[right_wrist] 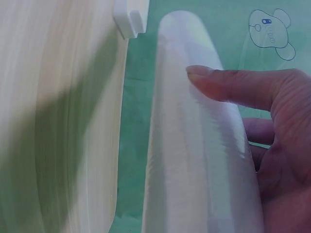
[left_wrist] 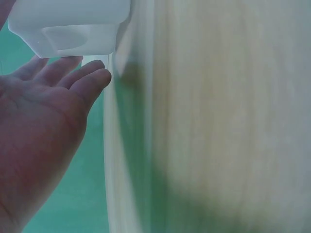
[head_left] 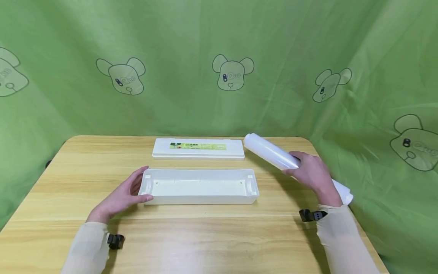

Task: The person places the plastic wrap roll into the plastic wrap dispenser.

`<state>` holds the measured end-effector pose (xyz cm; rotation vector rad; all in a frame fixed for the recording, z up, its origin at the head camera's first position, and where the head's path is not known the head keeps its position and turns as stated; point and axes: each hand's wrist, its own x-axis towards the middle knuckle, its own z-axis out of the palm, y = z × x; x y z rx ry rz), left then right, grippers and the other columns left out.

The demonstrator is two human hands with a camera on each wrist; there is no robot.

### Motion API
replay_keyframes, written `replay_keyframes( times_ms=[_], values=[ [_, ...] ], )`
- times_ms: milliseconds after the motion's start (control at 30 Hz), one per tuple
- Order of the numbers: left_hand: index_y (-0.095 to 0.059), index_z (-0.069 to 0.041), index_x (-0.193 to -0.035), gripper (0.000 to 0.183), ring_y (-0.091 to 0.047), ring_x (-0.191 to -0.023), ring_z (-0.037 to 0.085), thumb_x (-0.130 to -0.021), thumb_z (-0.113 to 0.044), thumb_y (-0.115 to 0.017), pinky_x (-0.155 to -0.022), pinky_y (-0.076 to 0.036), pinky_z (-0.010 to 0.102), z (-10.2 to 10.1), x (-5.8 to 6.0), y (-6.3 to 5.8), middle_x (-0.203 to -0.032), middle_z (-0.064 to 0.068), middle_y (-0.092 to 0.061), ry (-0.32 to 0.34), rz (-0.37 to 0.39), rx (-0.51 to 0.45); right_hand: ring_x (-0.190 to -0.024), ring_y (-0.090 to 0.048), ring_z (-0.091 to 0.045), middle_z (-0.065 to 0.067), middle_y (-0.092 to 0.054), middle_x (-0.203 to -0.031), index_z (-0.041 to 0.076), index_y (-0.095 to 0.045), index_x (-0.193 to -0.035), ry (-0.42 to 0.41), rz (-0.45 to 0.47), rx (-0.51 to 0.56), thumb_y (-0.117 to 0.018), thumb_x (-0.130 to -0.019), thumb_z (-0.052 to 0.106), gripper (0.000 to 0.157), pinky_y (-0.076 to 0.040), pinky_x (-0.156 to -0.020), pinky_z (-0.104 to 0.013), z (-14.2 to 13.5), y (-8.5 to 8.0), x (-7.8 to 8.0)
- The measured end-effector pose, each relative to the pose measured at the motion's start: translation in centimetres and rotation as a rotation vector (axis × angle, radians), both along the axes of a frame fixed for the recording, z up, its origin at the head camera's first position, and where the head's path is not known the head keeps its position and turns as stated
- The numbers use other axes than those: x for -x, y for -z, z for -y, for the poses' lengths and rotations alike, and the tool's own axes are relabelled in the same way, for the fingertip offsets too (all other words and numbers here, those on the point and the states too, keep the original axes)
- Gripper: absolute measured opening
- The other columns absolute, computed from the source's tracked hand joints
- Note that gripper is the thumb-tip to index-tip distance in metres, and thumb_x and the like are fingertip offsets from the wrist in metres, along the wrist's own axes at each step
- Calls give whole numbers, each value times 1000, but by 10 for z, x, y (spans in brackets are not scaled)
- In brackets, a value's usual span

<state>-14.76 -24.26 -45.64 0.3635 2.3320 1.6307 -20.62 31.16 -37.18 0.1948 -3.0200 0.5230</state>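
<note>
Long rectangular white plastic box is gripped by the left hand, moulded white cradles inside; shiny white plastic-film roll is pretty snugly clasped by the right hand.

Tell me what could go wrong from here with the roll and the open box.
The right grip holds the slanted roll partway along its length, so the roll could tip or swing. Its far end appears close to the white labelled lid in the head view, so a sideways move might knock the lid. The left grip is only at one end of the white box, so a bump at the other end could turn it.
</note>
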Motion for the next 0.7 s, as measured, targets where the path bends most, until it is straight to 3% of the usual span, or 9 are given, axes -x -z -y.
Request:
replay_keyframes(
  times_ms=[700],
  values=[
    [-11,-12,-158,99,-23,-142,42,-85,-22,-78,-114,-23,48,0,0,1,-158,25,-18,-3,5,-13,-96,-60,-38,-24,-64,-117,3,-57,-135,-74,9,11,-82,-76,26,69,-48,-79,-56,6,0,1]
  ],
)
